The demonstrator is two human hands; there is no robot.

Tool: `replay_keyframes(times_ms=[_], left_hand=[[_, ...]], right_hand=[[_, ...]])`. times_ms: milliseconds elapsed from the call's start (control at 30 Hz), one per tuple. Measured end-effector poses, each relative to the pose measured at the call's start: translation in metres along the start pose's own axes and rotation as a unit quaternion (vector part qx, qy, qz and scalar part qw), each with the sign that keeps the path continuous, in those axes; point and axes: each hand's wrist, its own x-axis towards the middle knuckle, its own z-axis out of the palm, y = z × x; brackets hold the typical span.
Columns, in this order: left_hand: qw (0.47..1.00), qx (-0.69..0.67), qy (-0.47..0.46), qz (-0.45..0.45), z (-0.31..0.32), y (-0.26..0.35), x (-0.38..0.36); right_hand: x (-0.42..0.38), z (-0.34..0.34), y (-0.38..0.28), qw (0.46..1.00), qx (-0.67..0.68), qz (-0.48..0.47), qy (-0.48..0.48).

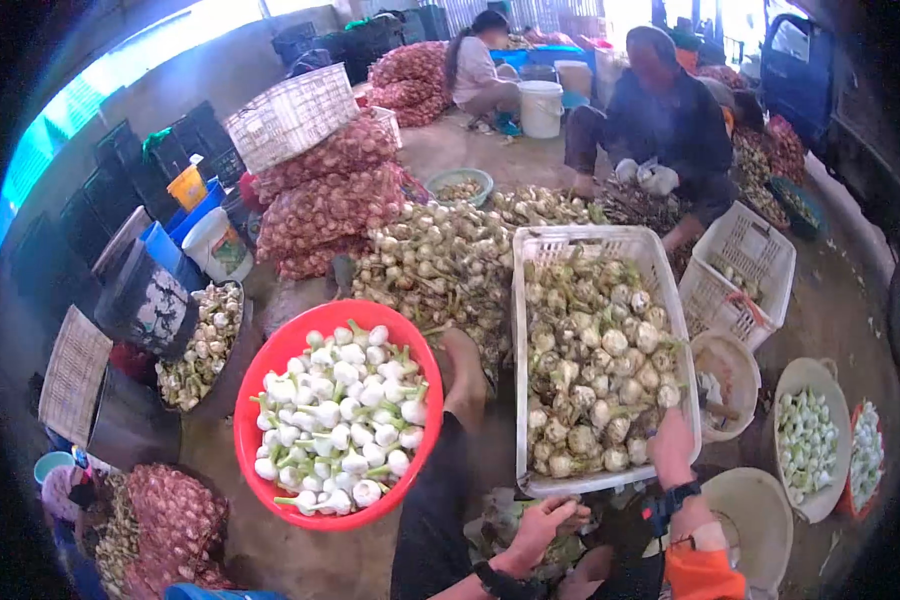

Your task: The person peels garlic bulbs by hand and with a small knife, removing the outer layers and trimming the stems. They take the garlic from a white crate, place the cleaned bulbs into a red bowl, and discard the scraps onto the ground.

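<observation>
My right hand [672, 440] reaches into the white crate [530, 300] gripping an untrimmed garlic bulb [660, 396], left hand [540, 525] curled low holding trimmings [510, 530], keeping red basin [260, 380] of cleaned bulbs within reach.

Bare concrete floor [850, 310], littered with husk scraps. Just ahead of the right hand's fingers [670, 425]: white crate [660, 262] of unpeeled garlic. Left of the left hand's fingers [560, 512]: red basin [260, 375] of peeled bulbs. Beyond both: loose garlic heap [435, 265], red mesh sacks [330, 205].
</observation>
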Motion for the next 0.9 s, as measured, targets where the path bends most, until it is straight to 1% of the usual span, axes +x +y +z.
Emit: replay_keyframes(times_ms=[67,167,267,300,400,433,467,500,533,600,633,667,700,733,767,800,833,867,900], left_hand=[[1.0,-0.004,-0.003,-0.016,0.001,-0.001,-0.007],[1.0,-0.011,0.008,-0.008,-0.002,0.003,-0.021],[0.999,-0.028,0.026,0.005,-0.006,0.006,-0.025],[0.999,-0.031,0.034,0.008,-0.007,0.008,-0.026],[0.999,-0.011,0.011,0.031,-0.003,0.011,-0.022],[0.998,0.008,0.007,0.054,-0.001,0.013,-0.02],[0.989,0.061,0.025,0.129,0.006,0.016,-0.022],[0.972,0.116,0.042,0.201,0.015,0.021,-0.023],[0.945,0.17,0.058,0.273,0.021,0.024,-0.024],[0.914,0.223,0.026,0.339,0.02,0.026,-0.022],[0.894,0.248,0.009,0.372,0.021,0.03,-0.023],[0.901,0.268,0.009,0.341,0.02,0.034,-0.03],[0.906,0.288,0.008,0.309,0.021,0.042,-0.046],[0.91,0.308,0.009,0.278,0.021,0.046,-0.054],[0.917,0.284,0.071,0.272,0.015,0.034,-0.049],[0.875,0.339,0.105,0.329,0.013,0.028,-0.047],[0.825,0.391,0.136,0.385,0.012,0.024,-0.045],[0.767,0.44,0.166,0.437,0.013,0.021,-0.044],[0.703,0.464,0.189,0.505,0.016,0.021,-0.041]], right_hand=[[-0.015,-0.01,-0.02,0.999,0.027,0.036,0.014],[0.005,0.044,0.005,0.993,0.076,0.094,0.005],[0.004,0.046,0.008,0.969,0.168,0.119,0.134],[0.004,0.044,0.007,0.965,0.2,0.131,0.109],[-0.001,0.041,0.004,0.907,0.387,0.106,0.126],[-0.008,0.03,-0.002,0.927,0.336,0.028,0.165],[-0.023,0.001,-0.016,0.9,0.426,0.016,0.086],[-0.045,-0.04,-0.033,0.859,0.511,0.006,0.005],[-0.065,-0.066,-0.045,0.804,0.59,-0.004,-0.074],[-0.098,-0.074,-0.053,0.714,0.671,-0.09,-0.179],[-0.114,-0.069,-0.056,0.705,0.675,-0.102,-0.191],[-0.128,-0.066,-0.059,0.695,0.68,-0.113,-0.203],[-0.141,-0.083,-0.068,0.654,0.724,-0.07,-0.207],[-0.146,-0.077,-0.074,0.648,0.738,-0.037,-0.188],[-0.151,-0.067,-0.079,0.64,0.75,-0.005,-0.169],[-0.155,-0.057,-0.082,0.631,0.761,0.028,-0.15],[-0.159,-0.048,-0.084,0.636,0.749,0.0,-0.184],[-0.164,-0.031,-0.093,0.648,0.745,-0.07,-0.143],[-0.17,-0.037,-0.099,0.702,0.702,-0.049,-0.106]])
